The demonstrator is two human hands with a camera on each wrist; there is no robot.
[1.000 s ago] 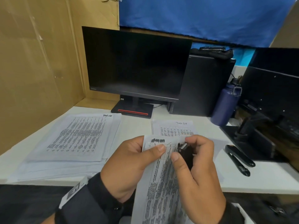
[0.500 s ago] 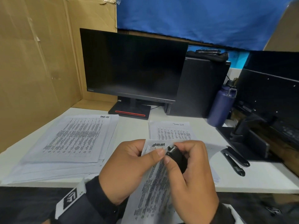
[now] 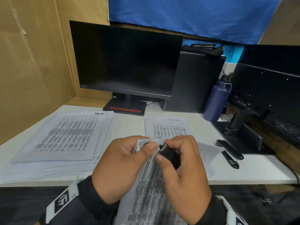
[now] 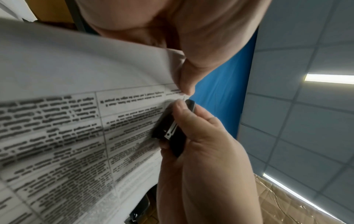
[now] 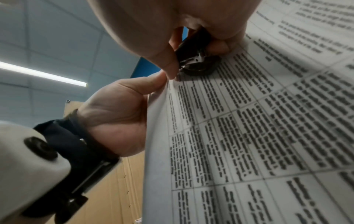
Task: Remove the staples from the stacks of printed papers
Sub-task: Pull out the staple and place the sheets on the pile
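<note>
The stapled packet hangs off the near edge of the bench, held up in the air in front of me, its long axis running from my lap up toward the monitor, the stapled corner uppermost and between my two thumbs. I cannot make out the staple itself in any view; I judge it sits under the tool's tip at that top corner. My left hand pinches the corner, thumb on the printed face and the curled fingers behind the sheet. My right hand grips the black staple remover, thumb along its near side, fingers wrapped over the top; its metal nose points left, touching the paper just beside my left thumb tip. So the working point lies directly left of the tool, with the right hand the one to act and the left only bracing. The coming move, as I read it, is a short pry or pull away from the left thumb. Risk: tearing the corner. Outward: a spread stack of sheets on the left of the bench, a smaller pile straight ahead, a blue bottle well off right.
</note>
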